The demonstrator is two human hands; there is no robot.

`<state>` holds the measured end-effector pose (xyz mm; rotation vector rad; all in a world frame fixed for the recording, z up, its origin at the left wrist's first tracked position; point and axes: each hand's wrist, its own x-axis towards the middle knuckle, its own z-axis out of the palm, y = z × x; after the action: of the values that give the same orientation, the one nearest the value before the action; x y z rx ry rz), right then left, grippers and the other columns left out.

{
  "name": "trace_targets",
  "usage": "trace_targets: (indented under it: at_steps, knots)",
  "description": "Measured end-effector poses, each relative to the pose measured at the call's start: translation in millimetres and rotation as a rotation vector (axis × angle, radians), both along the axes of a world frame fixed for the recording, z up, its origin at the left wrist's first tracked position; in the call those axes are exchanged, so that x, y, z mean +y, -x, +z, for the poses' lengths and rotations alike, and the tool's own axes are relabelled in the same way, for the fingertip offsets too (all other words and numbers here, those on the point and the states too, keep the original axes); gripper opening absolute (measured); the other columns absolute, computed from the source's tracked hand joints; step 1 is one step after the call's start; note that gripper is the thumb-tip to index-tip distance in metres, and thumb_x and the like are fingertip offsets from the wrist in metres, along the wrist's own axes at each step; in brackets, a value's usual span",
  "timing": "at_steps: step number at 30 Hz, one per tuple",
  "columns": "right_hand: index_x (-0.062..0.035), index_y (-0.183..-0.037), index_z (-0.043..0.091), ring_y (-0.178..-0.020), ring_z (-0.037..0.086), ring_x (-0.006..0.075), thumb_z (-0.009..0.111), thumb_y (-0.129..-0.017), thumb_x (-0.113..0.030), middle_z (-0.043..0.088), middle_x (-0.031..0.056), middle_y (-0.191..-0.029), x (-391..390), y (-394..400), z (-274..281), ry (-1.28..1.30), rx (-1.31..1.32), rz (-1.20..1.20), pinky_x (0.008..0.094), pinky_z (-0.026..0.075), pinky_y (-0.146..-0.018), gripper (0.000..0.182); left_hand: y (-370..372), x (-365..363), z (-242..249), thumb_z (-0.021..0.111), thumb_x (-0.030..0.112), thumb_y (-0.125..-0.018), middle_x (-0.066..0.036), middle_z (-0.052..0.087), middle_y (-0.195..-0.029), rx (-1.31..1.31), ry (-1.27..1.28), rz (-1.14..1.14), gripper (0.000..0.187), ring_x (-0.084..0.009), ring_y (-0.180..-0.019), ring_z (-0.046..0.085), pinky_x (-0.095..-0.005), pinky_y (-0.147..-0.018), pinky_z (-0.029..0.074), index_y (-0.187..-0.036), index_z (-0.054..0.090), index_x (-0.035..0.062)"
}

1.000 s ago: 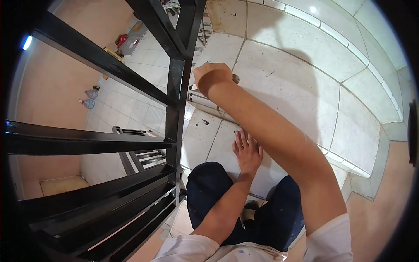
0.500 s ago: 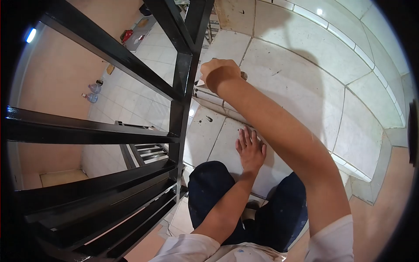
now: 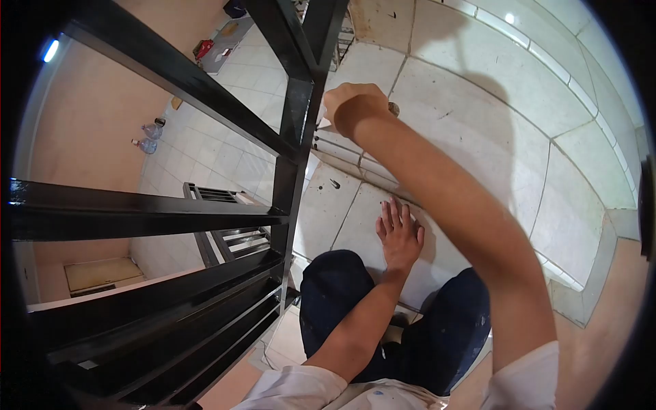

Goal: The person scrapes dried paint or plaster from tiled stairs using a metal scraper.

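Observation:
My left hand (image 3: 401, 236) lies flat on a white tiled stair step (image 3: 328, 212), fingers spread and nothing in it. Farther up, my right hand (image 3: 355, 106) is closed in a fist beside the black metal railing (image 3: 295, 113), over the edge of the higher step (image 3: 465, 130). A small brownish round end (image 3: 393, 108) sticks out by my right wrist; the rest of that object is hidden behind the hand. Dark marks (image 3: 334, 184) show on the lower step, left of my left hand.
Black railing bars (image 3: 143, 212) fill the left side. Beyond them, far below, are a tiled floor (image 3: 198, 147), plastic bottles (image 3: 147, 145), a red item (image 3: 203, 48) and another railing section (image 3: 239, 239). My knees (image 3: 335, 280) are near the lower step.
The whole view has shifted slightly, so the railing and steps appear a little farther right. My right hand stays closed by the railing and my left hand stays flat on the step.

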<state>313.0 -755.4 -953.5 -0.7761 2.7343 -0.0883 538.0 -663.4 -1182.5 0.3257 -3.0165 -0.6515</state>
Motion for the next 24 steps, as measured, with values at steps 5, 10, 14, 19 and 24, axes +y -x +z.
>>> trace_targets:
  at_steps: [5,10,14,19,24]
  knots:
    - [-0.009,-0.106,0.074,-0.101,0.071,0.0289,0.06,-0.094,-0.024,0.073,0.0114,-0.109,-1.4,-4.5,9.4,-0.027,-0.047,-0.024,0.0428,0.058,-0.081,0.024,-4.1,1.0,3.7,0.064,0.039,-0.086,-0.018,0.024,-0.162,-0.038,-0.01,-0.012,0.071,-0.0355,-0.151,0.017,-0.0521,-0.117,0.016,-0.144,0.04,0.0067]
    - [-0.013,-0.108,0.073,-0.104,0.069,0.0294,0.056,-0.097,-0.026,0.072,0.0111,-0.109,4.8,-1.5,19.5,-0.213,-0.138,0.031,0.0421,0.057,-0.086,0.025,-4.4,6.5,-1.6,0.064,0.038,-0.086,-0.018,0.024,-0.162,0.035,-0.041,0.01,0.07,-0.0356,-0.151,0.018,-0.0525,-0.117,0.015,-0.144,0.04,0.0066]
    - [-0.0136,-0.109,0.073,-0.106,0.069,0.03,0.057,-0.098,-0.031,0.072,0.0112,-0.113,2.6,-2.9,-2.2,0.011,-0.035,-0.01,0.0417,0.057,-0.087,0.026,-4.5,2.4,-2.5,0.063,0.038,-0.086,-0.018,0.024,-0.161,0.024,-0.014,-0.001,0.069,-0.0358,-0.151,0.018,-0.0528,-0.117,0.015,-0.143,0.041,0.0068]
    - [-0.0106,-0.109,0.073,-0.106,0.069,0.0295,0.057,-0.098,-0.032,0.071,0.0113,-0.114,6.4,-3.9,1.1,-0.069,-0.068,-0.005,0.0415,0.057,-0.087,0.029,-2.5,3.8,-2.2,0.063,0.04,-0.087,-0.018,0.024,-0.162,0.021,-0.02,0.003,0.068,-0.0362,-0.15,0.018,-0.0528,-0.117,0.015,-0.143,0.042,0.0076]
    - [-0.0098,-0.106,0.074,-0.103,0.07,0.0294,0.057,-0.098,-0.03,0.072,0.0112,-0.11,7.1,-3.9,5.1,-0.063,-0.101,0.003,0.0404,0.057,-0.085,0.028,-6.4,3.6,-2.4,0.063,0.04,-0.088,-0.019,0.022,-0.162,-0.019,0.018,-0.017,0.069,-0.0358,-0.151,0.018,-0.0512,-0.117,0.014,-0.144,0.041,0.0083]
